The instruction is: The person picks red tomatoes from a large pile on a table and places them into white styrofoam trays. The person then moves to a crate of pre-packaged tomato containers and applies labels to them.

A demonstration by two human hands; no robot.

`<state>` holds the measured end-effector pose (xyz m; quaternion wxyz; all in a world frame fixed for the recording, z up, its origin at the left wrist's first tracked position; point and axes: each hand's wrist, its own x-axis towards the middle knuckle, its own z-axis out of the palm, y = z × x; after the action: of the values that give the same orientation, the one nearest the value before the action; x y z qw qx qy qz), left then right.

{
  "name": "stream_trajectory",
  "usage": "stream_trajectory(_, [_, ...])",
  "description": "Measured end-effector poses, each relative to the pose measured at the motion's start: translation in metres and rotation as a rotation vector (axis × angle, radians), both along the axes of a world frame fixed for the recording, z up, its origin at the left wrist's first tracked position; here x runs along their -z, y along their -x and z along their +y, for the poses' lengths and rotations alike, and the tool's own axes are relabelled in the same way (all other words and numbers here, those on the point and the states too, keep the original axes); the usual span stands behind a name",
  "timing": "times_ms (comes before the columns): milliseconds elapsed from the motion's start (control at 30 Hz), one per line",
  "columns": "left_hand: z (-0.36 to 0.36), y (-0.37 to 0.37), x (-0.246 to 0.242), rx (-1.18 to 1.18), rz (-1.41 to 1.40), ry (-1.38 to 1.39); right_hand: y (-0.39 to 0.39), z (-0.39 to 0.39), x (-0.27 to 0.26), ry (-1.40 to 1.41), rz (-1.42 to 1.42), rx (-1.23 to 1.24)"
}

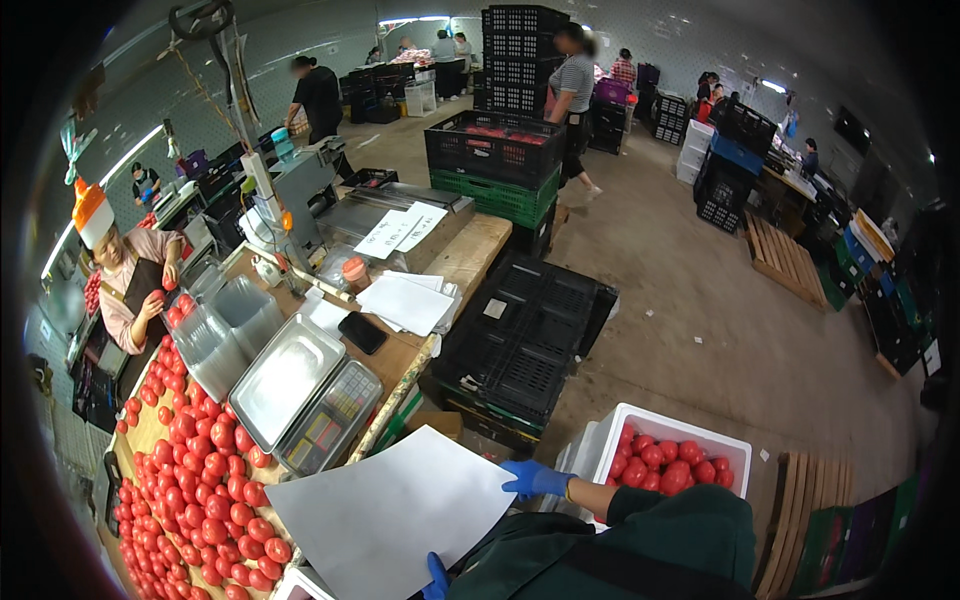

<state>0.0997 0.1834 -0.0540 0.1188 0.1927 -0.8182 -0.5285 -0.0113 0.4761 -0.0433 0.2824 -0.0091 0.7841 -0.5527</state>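
A large white sheet (397, 517) lies slanted before me, held at two edges. My right hand (536, 480), in a blue glove, grips its right corner. At its lower edge my left hand (436, 577), gloved in blue too, is partly hidden by the sheet and the picture's rim. Left of the sheet, many red tomatoes (214, 506) are spread on a wooden table. A digital scale with a steel pan (289, 379) stands beyond it, beside stacked clear plastic containers (210, 345). Beside my right arm is a white foam box (739, 450) full of tomatoes.
Stacked black crates (517, 337) stand past the table's edge. A phone (363, 332), papers (416, 300) and a lidded jar (356, 274) lie on the table. A co-worker (139, 277) across it handles tomatoes. Another person walks by the crates behind. Wooden pallets (784, 259) lie at right.
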Motion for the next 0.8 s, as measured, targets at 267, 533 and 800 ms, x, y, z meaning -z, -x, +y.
stream_trajectory(267, [0.007, -0.003, 0.001, -0.036, 0.011, 0.007, -0.003, 0.0, 0.035, -0.211, 0.339, -0.129])
stream_trajectory(533, [0.012, -0.007, 0.001, -0.064, 0.006, 0.011, 0.006, 0.003, 0.035, -0.115, 0.051, -0.173])
stream_trajectory(800, [0.017, -0.011, 0.001, -0.089, 0.0, 0.021, 0.012, 0.001, 0.066, -0.151, 0.316, -0.178])
